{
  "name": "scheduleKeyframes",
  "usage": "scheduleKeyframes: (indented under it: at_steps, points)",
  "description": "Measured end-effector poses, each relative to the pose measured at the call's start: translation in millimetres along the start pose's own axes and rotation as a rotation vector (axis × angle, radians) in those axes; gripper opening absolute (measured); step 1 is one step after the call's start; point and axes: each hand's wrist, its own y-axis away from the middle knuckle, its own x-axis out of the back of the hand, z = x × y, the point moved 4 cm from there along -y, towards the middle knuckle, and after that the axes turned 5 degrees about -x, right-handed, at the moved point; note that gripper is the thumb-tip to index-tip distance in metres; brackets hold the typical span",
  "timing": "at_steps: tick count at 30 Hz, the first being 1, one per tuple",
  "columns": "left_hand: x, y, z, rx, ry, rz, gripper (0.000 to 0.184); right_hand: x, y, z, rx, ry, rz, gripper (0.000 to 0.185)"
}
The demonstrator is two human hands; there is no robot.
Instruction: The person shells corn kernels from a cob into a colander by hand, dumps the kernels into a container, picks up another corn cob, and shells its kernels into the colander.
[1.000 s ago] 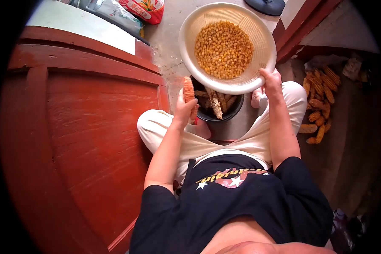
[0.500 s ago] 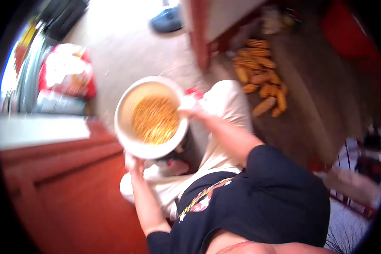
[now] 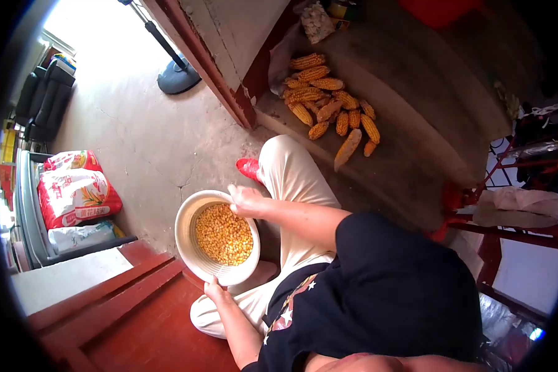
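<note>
Nearest, the left hand's point(image 3: 216, 290) grip pinched the colander point(image 3: 183, 242) by the left knee point(image 3: 208, 317), the right hand's point(image 3: 247, 201) grip closed on its rim: 2 holds, likely steadying loose kernels point(image 3: 224, 235)! Beyond, cobs point(image 3: 305, 94) lay heaped, seemingly kept aside.
</note>
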Motion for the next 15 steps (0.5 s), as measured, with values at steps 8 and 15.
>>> scheduleKeyframes:
  at_steps: [8, 15]
  points:
    - [30.7, -16.2, 12.3, -0.361, -0.337, 0.300, 0.029, 236.7, -71.9, 91.7, -0.267, 0.293, 0.315, 0.024]
    - [-5.8, 22.6, 70.6, -0.669, -0.385, 0.233, 0.027, 281.1, -76.8, 338.4, -0.461, 0.447, 0.592, 0.045]
